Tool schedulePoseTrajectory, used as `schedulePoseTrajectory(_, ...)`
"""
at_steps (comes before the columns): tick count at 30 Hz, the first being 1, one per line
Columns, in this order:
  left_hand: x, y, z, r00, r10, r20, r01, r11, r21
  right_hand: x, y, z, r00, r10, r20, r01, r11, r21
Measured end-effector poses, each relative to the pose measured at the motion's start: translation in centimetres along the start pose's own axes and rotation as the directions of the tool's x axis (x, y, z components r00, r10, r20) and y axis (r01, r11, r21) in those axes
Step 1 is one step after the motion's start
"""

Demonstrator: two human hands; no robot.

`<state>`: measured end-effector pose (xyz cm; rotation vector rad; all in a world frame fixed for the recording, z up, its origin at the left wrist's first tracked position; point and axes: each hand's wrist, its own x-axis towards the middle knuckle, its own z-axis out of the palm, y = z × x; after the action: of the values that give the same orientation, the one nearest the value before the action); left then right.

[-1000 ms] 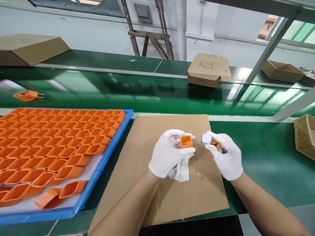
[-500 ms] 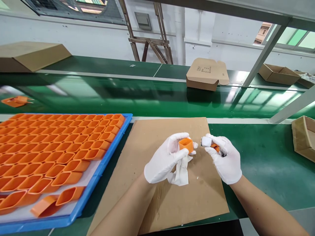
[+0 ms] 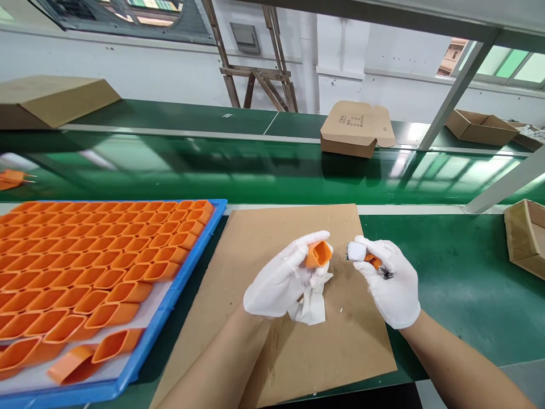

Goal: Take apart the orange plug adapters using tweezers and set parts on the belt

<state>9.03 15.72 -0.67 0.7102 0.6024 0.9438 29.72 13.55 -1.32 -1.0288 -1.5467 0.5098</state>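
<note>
My left hand [image 3: 281, 278], in a white glove, holds a small orange plastic shell [image 3: 317, 254] with its open end turned to the right, and a white cloth [image 3: 312, 301] hangs from the same hand. My right hand [image 3: 389, 281], also gloved, grips a small white-tipped part with an orange and dark piece [image 3: 361, 254] behind it, a short way right of the shell. Both hands hover over a brown cardboard sheet [image 3: 264, 341].
A blue tray [image 3: 187, 272] packed with several rows of orange shells lies to the left. Behind runs a green conveyor belt [image 3: 255, 170] carrying an orange part [image 3: 11, 178] at far left. Cardboard boxes [image 3: 355, 129] stand beyond, and another box [image 3: 525, 236] at right.
My left hand has tilted the orange shell so its opening faces the right hand. The orange part on the belt has drifted left. The right hand has hardly moved.
</note>
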Motion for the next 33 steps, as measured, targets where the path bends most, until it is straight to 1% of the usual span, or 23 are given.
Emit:
schedulePoseTrajectory(2,0.2,-0.2,0.1,0.998,0.007,-0.064,-0.005,1.000,0.026,0.0,-0.2,0.1,0.999,-0.033,0.016,0.033,0.999,-0.016)
schedulePoseTrajectory(4,0.4,-0.3,0.3,0.995,0.011,-0.103,-0.007,0.999,0.044,0.0,-0.4,0.1,0.997,-0.066,0.036,0.068,0.996,-0.061)
schedulePoseTrajectory(8,0.4,-0.4,0.6,0.993,0.039,-0.108,-0.033,0.998,0.060,-0.1,-0.7,0.2,0.991,-0.115,0.066,0.123,0.983,-0.135)
schedulePoseTrajectory(11,0.3,-0.3,1.0,0.993,0.054,-0.104,-0.047,0.997,0.064,-0.2,-0.7,0.1,0.989,-0.127,0.070,0.137,0.977,-0.163)
schedulePoseTrajectory(14,0.2,-0.2,1.3,0.990,0.030,-0.135,-0.018,0.995,0.093,-0.2,-0.7,0.0,0.986,-0.151,0.076,0.161,0.975,-0.153)
schedulePoseTrajectory(19,0.1,0.0,1.5,0.978,-0.046,-0.202,0.076,0.987,0.141,-0.1,-0.8,-0.1,0.964,-0.239,0.120,0.255,0.956,-0.147)
schedulePoseTrajectory(22,0.1,0.0,1.6,0.976,-0.063,-0.208,0.093,0.986,0.138,0.0,-1.0,-0.1,0.950,-0.270,0.156,0.296,0.938,-0.180)
schedulePoseTrajectory(25,0.0,-0.1,1.8,0.977,-0.056,-0.205,0.085,0.987,0.136,0.1,-1.2,-0.2,0.938,-0.306,0.163,0.337,0.916,-0.220)
schedulePoseTrajectory(29,0.0,-0.1,1.8,0.983,-0.030,-0.179,0.055,0.988,0.142,0.1,-1.1,-0.2,0.936,-0.307,0.173,0.345,0.897,-0.276)
schedulePoseTrajectory(33,0.0,-0.1,1.8,0.988,-0.042,-0.146,0.059,0.992,0.113,-0.3,-0.8,-0.3,0.931,-0.299,0.208,0.352,0.883,-0.309)
